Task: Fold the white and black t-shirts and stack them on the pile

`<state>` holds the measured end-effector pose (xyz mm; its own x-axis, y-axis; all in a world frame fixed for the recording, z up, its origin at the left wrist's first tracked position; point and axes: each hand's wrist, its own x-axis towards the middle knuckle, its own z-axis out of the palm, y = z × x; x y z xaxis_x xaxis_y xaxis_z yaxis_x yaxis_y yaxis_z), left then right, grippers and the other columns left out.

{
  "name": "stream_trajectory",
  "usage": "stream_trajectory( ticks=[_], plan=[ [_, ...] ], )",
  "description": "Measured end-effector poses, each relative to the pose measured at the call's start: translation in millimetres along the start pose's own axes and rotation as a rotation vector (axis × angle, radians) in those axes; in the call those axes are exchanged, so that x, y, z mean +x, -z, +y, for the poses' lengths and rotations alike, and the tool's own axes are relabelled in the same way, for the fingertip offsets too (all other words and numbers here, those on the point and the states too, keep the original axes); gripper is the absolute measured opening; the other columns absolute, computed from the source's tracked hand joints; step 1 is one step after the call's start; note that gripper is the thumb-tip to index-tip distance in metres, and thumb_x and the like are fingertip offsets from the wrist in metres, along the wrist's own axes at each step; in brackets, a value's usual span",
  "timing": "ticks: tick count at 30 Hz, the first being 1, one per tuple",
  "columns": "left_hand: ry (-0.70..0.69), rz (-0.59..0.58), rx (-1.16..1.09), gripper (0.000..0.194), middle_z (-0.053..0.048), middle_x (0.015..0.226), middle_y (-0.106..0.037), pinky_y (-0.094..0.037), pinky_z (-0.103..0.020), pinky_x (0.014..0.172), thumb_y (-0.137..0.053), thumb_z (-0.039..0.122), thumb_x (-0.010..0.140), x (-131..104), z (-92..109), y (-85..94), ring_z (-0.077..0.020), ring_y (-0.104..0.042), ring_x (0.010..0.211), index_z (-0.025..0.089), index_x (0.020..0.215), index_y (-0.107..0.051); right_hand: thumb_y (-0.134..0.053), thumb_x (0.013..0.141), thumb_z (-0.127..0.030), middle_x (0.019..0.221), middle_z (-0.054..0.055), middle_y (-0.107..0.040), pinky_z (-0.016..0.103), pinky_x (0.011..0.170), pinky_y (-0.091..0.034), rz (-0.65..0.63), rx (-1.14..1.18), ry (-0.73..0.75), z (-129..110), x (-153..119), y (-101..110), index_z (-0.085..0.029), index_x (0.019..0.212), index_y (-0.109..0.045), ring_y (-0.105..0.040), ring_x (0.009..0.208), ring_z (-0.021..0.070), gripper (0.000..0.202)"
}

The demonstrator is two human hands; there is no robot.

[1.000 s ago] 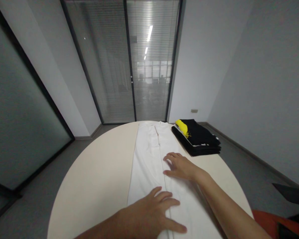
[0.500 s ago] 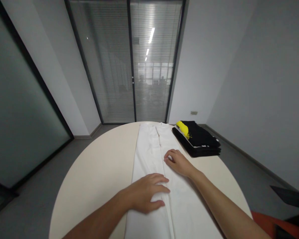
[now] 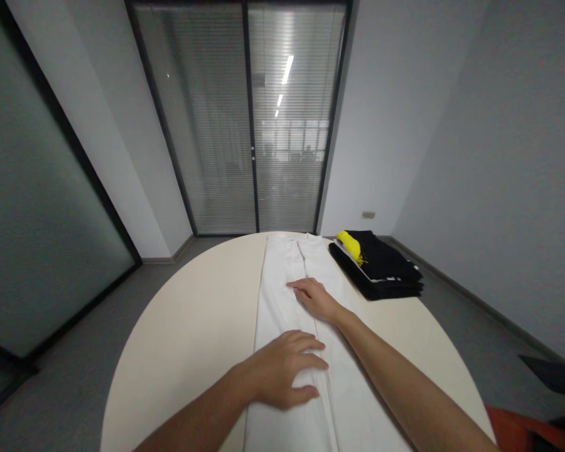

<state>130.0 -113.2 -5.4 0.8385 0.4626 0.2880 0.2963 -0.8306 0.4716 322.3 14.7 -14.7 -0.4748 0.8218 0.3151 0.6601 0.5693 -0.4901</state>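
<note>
White trousers (image 3: 277, 307) lie flat and lengthwise over the round table, their two legs side by side with a seam line between them. Resting on the nearer part of the cloth, my left hand (image 3: 289, 369) has its fingers spread and holds nothing. Farther up, my right hand (image 3: 316, 298) touches the trousers near the middle line, index finger stretched to the left and the other fingers loosely bent. No cloth is gripped in it that I can see. The near end of the trousers runs out of the picture at the bottom.
A stack of folded black clothes (image 3: 381, 263) with a yellow print (image 3: 349, 246) sits at the table's far right edge. The round cream table (image 3: 183, 326) spreads to the left. A red and black chair (image 3: 522, 430) stands at the lower right. Glass doors (image 3: 287, 182) are behind.
My right hand has slid left across the trousers toward the middle line, and its index finger has stretched out. My left hand stays at nearly the same spot on the cloth.
</note>
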Motion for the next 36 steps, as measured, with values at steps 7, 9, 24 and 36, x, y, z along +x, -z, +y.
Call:
stream_trajectory(
  ticks=[7, 9, 24, 36],
  plan=[
    [0.030, -0.066, 0.064, 0.057, -0.011, 0.157, -0.043, -0.019, -0.058, 0.122, -0.068, 0.043, 0.087, -0.8, 1.6, 4.0, -0.0347, -0.030, 0.149, 0.025, 0.139, -0.056, -0.046, 0.096, -0.038, 0.121, 0.008, -0.072, 0.038, 0.099, -0.050, 0.195, 0.239, -0.156, 7.1, -2.9, -7.4, -0.020, 0.121, -0.071, -0.066, 0.109, 0.0237, 0.039],
    [0.057, -0.090, 0.071, 0.064, -0.011, 0.162, -0.034, -0.019, -0.059, 0.122, -0.068, 0.043, 0.087, -1.2, 4.1, 5.9, -0.0358, -0.023, 0.152, 0.026, 0.146, -0.049, -0.048, 0.095, -0.038, 0.115, 0.008, -0.074, 0.038, 0.096, -0.051, 0.227, 0.199, -0.204, 7.4, -3.0, -5.2, -0.021, 0.117, -0.073, -0.067, 0.104, 0.0240, 0.037],
    [-0.037, -0.013, 0.168, 0.016, -0.006, 0.133, -0.065, -0.044, -0.037, 0.112, -0.053, 0.023, 0.100, 6.7, 4.2, 7.7, -0.0236, -0.051, 0.134, 0.020, 0.098, -0.068, -0.055, 0.091, -0.033, 0.095, 0.003, -0.076, 0.034, 0.091, -0.049, 0.149, 0.095, -0.168, 6.4, -7.4, -0.8, -0.026, 0.104, -0.078, -0.067, 0.090, 0.0214, 0.027],
    [0.035, -0.037, 0.131, 0.013, -0.007, 0.147, -0.055, -0.038, -0.043, 0.118, -0.055, 0.021, 0.099, 8.7, 7.3, 0.4, -0.0263, -0.043, 0.143, 0.020, 0.105, -0.066, -0.058, 0.085, -0.020, 0.085, 0.003, -0.075, 0.030, 0.086, -0.047, 0.219, 0.039, -0.209, 4.2, -8.0, -0.5, -0.023, 0.095, -0.079, -0.065, 0.091, 0.0204, 0.024]
  ],
)
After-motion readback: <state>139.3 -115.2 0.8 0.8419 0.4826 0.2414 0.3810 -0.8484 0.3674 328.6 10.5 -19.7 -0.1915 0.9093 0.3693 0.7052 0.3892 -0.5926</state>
